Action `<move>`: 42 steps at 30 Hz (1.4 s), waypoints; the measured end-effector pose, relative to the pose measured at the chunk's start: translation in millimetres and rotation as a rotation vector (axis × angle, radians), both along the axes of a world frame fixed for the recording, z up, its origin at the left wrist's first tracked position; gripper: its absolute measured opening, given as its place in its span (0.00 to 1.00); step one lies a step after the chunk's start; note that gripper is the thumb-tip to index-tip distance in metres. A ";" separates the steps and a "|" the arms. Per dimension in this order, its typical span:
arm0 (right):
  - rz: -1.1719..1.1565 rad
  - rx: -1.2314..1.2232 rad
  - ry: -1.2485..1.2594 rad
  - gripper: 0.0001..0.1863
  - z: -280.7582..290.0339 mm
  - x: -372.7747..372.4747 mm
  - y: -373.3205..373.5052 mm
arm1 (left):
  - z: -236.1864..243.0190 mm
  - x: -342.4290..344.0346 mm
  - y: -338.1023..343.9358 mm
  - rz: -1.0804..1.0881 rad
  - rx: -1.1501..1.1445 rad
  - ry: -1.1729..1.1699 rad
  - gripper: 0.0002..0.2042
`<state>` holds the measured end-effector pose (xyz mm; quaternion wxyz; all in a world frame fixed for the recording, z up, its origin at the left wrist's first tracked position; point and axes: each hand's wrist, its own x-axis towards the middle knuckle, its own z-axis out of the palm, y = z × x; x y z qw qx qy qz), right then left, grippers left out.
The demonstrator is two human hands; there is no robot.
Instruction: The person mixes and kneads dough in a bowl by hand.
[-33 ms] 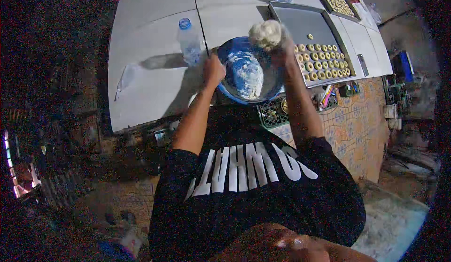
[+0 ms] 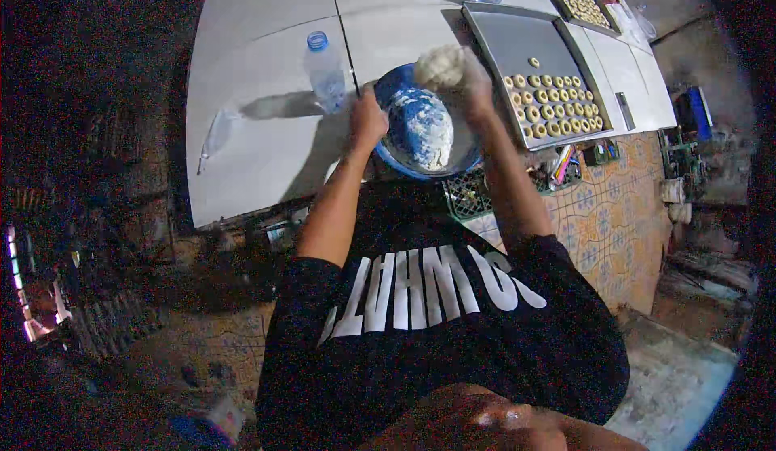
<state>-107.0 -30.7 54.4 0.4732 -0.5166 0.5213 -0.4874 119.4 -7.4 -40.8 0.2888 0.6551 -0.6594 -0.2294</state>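
Observation:
A blue basin (image 2: 377,145) sits at the near edge of the white table, with pale flour smeared over its bottom. My left hand (image 2: 369,121) is closed on the basin's left rim. In my right hand (image 2: 477,87), blurred by motion, is a lump of pale dough (image 2: 440,67), held over the far right part of the basin. Some of the right fingers are hidden behind the dough.
Right of the basin lies a metal tray (image 2: 517,43) with rows of small ring-shaped dough pieces. A clear plastic bottle (image 2: 326,79) stands left of it, near a clear bag (image 2: 217,137). Another filled tray (image 2: 578,2) is farther right. A dark crate (image 2: 469,196) is below the table edge.
My right hand and the dough have shifted left and slightly down, farther over the basin. The left hand keeps its place on the rim.

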 end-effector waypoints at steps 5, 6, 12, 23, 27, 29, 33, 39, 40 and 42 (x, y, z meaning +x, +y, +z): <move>-0.134 -0.053 1.279 0.27 -92.8 89.7 24.0 | -1.0 -3.7 2.7 0.004 -0.073 0.063 0.27; -0.191 -0.184 1.335 0.27 -99.2 94.3 26.5 | -2.7 -4.2 1.9 -0.003 -0.087 0.105 0.26; -0.218 -0.008 1.017 0.17 -79.8 67.7 6.8 | -20.9 -6.7 -1.1 0.025 -0.195 0.111 0.29; -0.148 -0.286 -0.303 0.23 32.0 -3.1 32.4 | -4.3 0.6 -32.7 0.081 0.222 0.227 0.21; 0.198 -0.374 0.650 0.26 2.2 35.5 88.0 | 7.1 1.9 -25.7 -0.010 -0.025 0.110 0.23; 0.498 -0.158 0.977 0.25 -13.8 27.4 91.7 | 15.3 1.9 -23.3 0.001 0.054 0.075 0.24; 0.371 -0.018 0.597 0.19 -33.9 10.9 65.0 | 28.7 -0.3 -16.5 -0.001 0.002 0.012 0.20; 0.427 -0.271 1.071 0.28 -68.9 56.1 62.2 | 32.4 0.1 -18.1 -0.022 0.023 0.005 0.20; 0.384 -0.206 1.105 0.26 -73.8 62.4 60.2 | 30.9 1.1 -18.6 -0.004 0.044 -0.021 0.20; 0.370 -0.164 1.214 0.23 -83.1 67.8 56.2 | 25.7 2.5 -17.5 -0.017 -0.037 0.047 0.21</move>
